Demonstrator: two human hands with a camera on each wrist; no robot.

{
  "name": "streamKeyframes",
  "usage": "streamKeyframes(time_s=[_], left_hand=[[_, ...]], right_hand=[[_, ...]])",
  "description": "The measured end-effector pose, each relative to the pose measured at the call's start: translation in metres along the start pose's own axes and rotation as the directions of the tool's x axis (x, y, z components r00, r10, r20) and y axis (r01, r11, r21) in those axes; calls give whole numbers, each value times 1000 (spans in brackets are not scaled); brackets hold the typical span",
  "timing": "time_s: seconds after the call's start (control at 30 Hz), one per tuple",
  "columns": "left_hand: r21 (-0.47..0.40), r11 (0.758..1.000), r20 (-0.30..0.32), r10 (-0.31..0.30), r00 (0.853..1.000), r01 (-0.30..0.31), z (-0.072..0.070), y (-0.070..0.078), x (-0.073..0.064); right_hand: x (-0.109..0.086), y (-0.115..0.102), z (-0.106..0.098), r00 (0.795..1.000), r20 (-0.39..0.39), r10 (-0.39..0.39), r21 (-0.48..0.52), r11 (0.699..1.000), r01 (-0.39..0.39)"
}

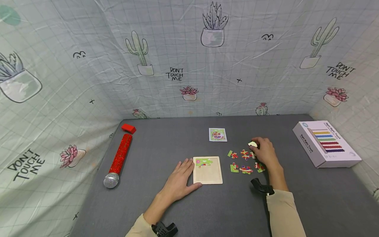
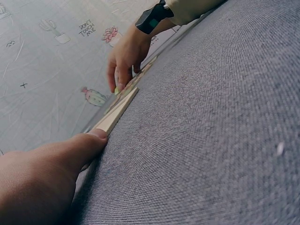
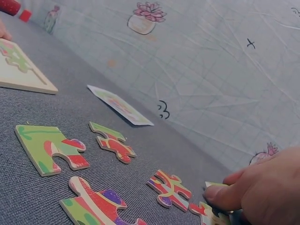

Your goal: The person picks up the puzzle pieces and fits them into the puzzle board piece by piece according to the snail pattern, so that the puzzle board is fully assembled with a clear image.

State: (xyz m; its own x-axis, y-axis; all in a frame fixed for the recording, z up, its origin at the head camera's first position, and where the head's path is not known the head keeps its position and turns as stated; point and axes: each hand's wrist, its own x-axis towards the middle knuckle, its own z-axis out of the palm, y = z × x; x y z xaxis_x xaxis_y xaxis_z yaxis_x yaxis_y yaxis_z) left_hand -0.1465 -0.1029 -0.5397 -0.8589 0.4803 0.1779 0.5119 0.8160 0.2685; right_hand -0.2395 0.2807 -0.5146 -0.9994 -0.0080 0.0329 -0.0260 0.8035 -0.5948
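My left hand (image 1: 179, 179) lies along the left side of a square wooden puzzle board (image 1: 207, 174), fingers straight. Its thumb (image 2: 96, 136) touches the board's near edge in the left wrist view. A few joined green and pink pieces (image 1: 204, 162) fill the board's upper left. My right hand (image 1: 265, 151) pinches a pale-edged puzzle piece (image 1: 252, 144) between thumb and fingertips; much of the piece is hidden in the right wrist view. Just below and left of that hand, several loose pieces lie in two rough rows, among them a green-and-red corner piece (image 3: 44, 145) and a red-and-purple piece (image 3: 169, 190).
A small picture card (image 1: 217, 135) lies behind the board. On the left are a red glittery microphone (image 1: 120, 154) and a red block (image 1: 128, 128). A white box (image 1: 327, 144) stands at the right. Printed cloth (image 1: 189, 59) hangs behind the grey table (image 1: 165, 138).
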Motion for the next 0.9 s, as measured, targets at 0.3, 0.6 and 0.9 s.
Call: streamKeyframes(time_s=[0.3,0.6,0.9], left_hand=[[11,1000,-10,5,1000,-5,1,-1,0],[6,1000,-8,11,1000,-11,2,-1,0],[2,1000,1,5,1000,-5,2,-2,0]], right_hand=[[-2,0,-2,999,-44,10,54,999,-8],[-5,-1,-7,993,-111,38,98,995,-27],[-6,-17,-15,985,-174,-8,127,991,30]])
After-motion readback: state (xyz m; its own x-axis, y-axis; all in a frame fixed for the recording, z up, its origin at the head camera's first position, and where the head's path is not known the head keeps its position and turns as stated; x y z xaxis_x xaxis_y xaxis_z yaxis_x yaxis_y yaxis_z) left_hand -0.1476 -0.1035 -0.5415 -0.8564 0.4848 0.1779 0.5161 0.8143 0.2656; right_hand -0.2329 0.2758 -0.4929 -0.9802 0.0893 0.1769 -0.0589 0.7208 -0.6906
